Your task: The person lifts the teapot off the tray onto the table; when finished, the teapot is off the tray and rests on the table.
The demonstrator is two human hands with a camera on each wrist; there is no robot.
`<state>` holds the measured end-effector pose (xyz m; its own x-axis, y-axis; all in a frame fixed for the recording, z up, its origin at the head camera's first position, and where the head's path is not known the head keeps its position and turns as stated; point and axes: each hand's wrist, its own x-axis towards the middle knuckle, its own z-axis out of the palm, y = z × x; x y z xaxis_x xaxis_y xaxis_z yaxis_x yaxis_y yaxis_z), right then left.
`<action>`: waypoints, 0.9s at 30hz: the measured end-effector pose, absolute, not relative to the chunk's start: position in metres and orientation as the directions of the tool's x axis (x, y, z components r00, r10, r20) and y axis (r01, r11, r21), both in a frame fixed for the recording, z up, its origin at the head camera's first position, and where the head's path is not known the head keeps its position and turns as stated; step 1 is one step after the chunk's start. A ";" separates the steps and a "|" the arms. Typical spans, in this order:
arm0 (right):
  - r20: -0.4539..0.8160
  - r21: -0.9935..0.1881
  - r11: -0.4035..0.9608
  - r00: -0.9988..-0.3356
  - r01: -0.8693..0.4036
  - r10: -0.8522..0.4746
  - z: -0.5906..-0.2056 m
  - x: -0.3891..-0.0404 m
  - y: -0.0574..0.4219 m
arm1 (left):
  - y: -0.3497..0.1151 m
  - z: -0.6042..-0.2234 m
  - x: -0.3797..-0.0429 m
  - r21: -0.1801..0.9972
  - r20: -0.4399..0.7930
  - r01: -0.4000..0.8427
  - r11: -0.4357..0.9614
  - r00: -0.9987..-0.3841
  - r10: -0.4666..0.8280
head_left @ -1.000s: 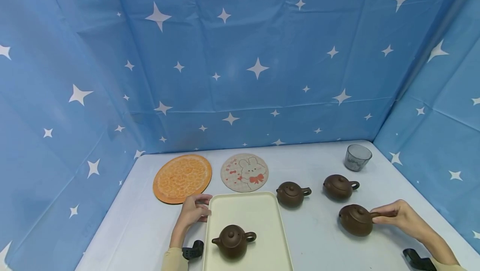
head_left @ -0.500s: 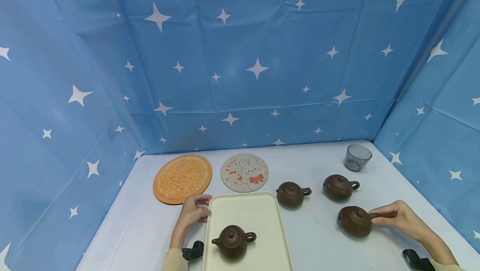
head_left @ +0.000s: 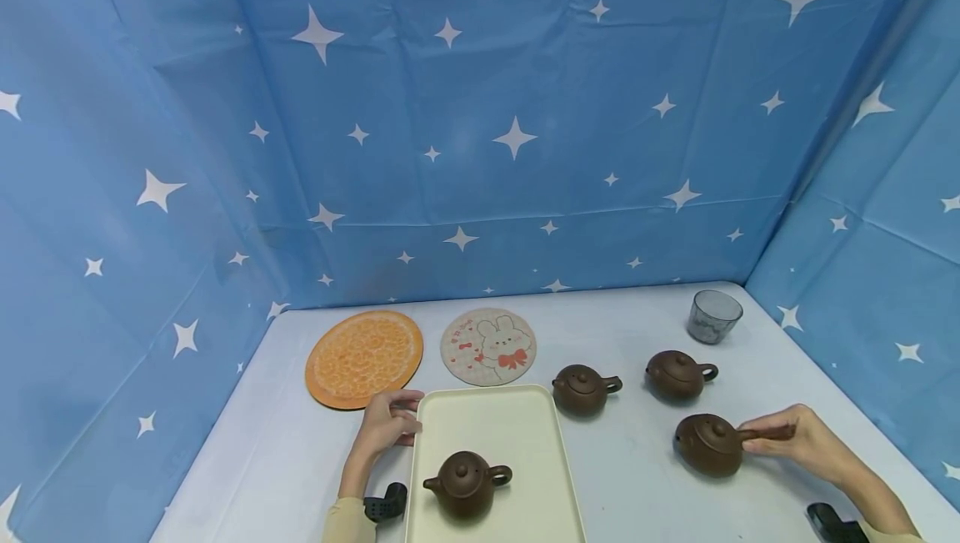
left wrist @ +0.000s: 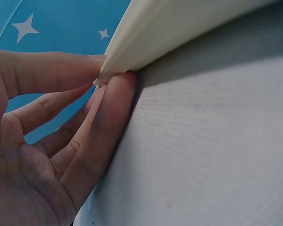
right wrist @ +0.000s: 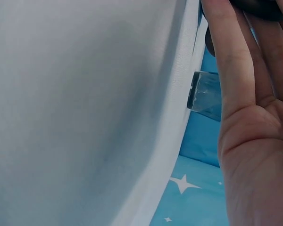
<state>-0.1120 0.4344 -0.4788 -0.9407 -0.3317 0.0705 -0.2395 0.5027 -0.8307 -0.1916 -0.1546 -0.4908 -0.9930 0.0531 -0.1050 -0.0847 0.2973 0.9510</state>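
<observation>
My left hand [head_left: 382, 424] pinches the left rim of a cream tray [head_left: 489, 418]; in the left wrist view the thumb lies over the rim [left wrist: 120, 52] and a finger under it. On the tray stands a brown teapot [head_left: 462, 486], spout to the left. My right hand [head_left: 806, 440] grips the straight side handle of a second brown teapot [head_left: 707, 444], over the right part of the table. In the right wrist view only a dark bit of the handle [right wrist: 259, 8] shows by the fingers; most of that teapot is out of frame there.
Two more brown teapots, a nearer one [head_left: 581, 390] and a right one [head_left: 675, 376], stand behind. A clear grey glass [head_left: 714, 317] is at the back right corner. An orange round mat [head_left: 365, 359] and a bunny mat [head_left: 488, 347] lie at the back left.
The teapot in my right hand has shifted very slightly left and toward the front of the table. My left hand, the tray and the other teapots have stayed put.
</observation>
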 end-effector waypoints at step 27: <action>0.139 -0.744 0.617 -0.963 -0.255 -0.231 -0.450 -0.109 0.406 | -0.154 -0.488 -0.191 0.948 -0.113 -0.094 0.302 -0.992 0.046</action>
<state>-0.1086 0.4062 -0.4504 -0.9631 -0.2305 0.1391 -0.2552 0.6172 -0.7443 -0.1914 -0.1540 -0.4880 -0.9925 0.0462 -0.1134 -0.0943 0.3025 0.9485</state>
